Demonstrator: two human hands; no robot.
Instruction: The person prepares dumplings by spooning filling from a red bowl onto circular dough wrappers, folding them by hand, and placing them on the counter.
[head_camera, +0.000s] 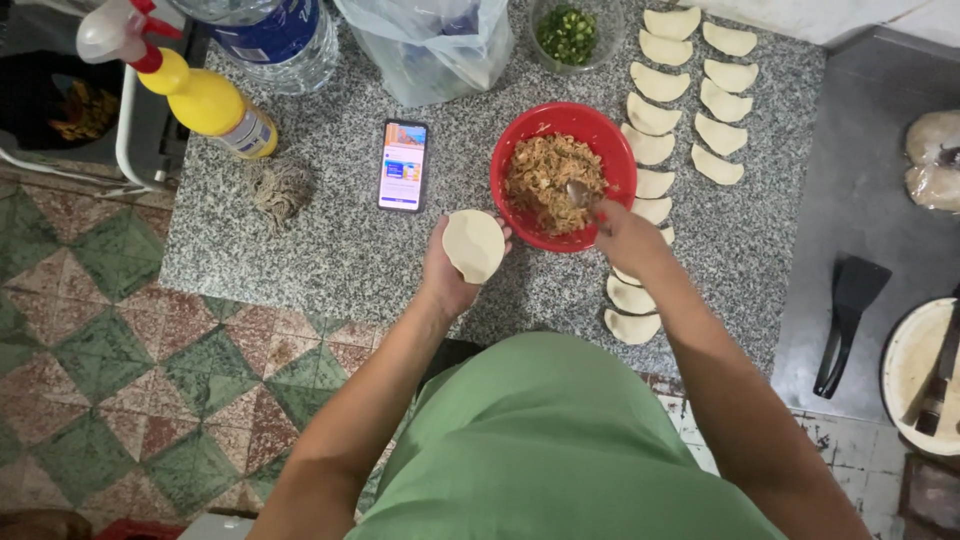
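- Dough disc (473, 244) lies flat on my left hand (450, 270), just left of the red bowl (620, 160); the fingers are spread and cupped beneath it, not pinching, which I judge keeps the round level and face-up beside the filling.
- Right hand (628, 232) sits at the red bowl's near-right rim, its fingers closed around the handle of a spoon (580, 192) whose tip rests in the shredded filling (552, 178).
- Folded half-moon pastries (690, 110) run in two rows right of the red bowl, from the far edge of the worktop (330, 250) down to its near edge; the lower ones lie partly under my right forearm, so I cannot count them.
- Left of the red bowl lie a phone (403, 165), screen up, then a wad of twine (279, 188) and a yellow spray bottle (200, 95); beyond the bowl stand a plastic bag (430, 45) and a small bowl of chopped greens (567, 32).
- Open room: bare granite between the phone and the red bowl, and along the near edge under my left wrist. Right of the red bowl the pastries crowd the worktop nearly to its drop-off.
- A black spatula (848, 320) lies on the lower grey surface, well right of the red bowl.
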